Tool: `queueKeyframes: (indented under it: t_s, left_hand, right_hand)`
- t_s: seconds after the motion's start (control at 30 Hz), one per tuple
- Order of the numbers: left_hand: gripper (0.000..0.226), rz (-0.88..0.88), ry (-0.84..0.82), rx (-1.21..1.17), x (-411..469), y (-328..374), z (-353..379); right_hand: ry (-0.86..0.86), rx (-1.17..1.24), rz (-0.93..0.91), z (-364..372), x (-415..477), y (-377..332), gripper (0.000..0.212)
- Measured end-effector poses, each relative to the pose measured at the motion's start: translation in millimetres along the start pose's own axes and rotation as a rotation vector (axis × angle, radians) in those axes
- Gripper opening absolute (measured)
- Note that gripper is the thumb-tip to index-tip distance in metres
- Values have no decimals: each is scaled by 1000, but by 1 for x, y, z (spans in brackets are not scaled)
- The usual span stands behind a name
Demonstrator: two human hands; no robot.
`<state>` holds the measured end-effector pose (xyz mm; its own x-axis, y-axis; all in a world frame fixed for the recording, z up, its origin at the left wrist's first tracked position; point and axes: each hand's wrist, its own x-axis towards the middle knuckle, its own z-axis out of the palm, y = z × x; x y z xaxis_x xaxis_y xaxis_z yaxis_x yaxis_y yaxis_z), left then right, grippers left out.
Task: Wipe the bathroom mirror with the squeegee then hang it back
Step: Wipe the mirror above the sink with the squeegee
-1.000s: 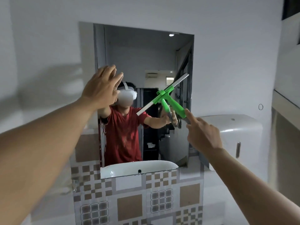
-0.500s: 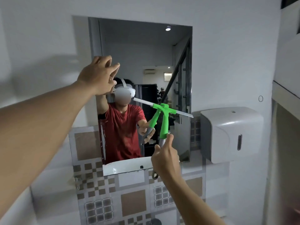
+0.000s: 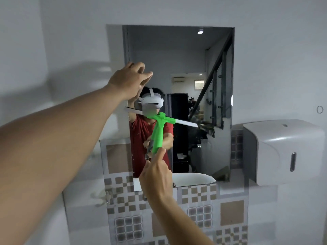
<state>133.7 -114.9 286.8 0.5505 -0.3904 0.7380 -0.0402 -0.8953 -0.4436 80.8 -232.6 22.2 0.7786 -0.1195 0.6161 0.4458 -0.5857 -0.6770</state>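
A rectangular mirror [image 3: 191,64] hangs on the white wall above a tiled band. My right hand [image 3: 155,175] grips the lower end of a green squeegee [image 3: 158,133], whose white blade lies nearly level against the mirror's lower left part, tilted down to the right. My left hand [image 3: 129,80] is raised at the mirror's left edge, fingers spread and touching or almost touching the glass, holding nothing. The mirror reflects a person in a red shirt with a white headset.
A white wall-mounted dispenser [image 3: 283,152] juts out right of the mirror. A small ring hook [image 3: 319,109] sits on the wall above it. Brown and grey patterned tiles [image 3: 194,209] run below the mirror. A white basin shows in the reflection.
My right hand has carried the squeegee from the mirror's right side across to its lower left, and the blade has turned from steeply slanted to nearly level. My left hand stays raised.
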Motion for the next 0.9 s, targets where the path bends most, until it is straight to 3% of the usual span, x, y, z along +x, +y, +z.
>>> queueKeyframes:
  t_s: [0.17, 0.3, 0.57, 0.9]
  left_hand:
    - [55, -5, 34, 11, 2, 3, 4]
    - [58, -8, 67, 21, 0, 4, 13]
    - [63, -60, 127, 46, -34, 23, 31]
    - [63, -86, 5, -44, -80, 59, 67]
  right_hand:
    - [-67, -363, -179, -26, -5, 47, 72]
    - [-119, -499, -246, -42, -12, 71, 77]
    - [-162, -773, -404, -92, 10, 98, 69]
    - [-99, -1008, -445, -159, 29, 137, 67]
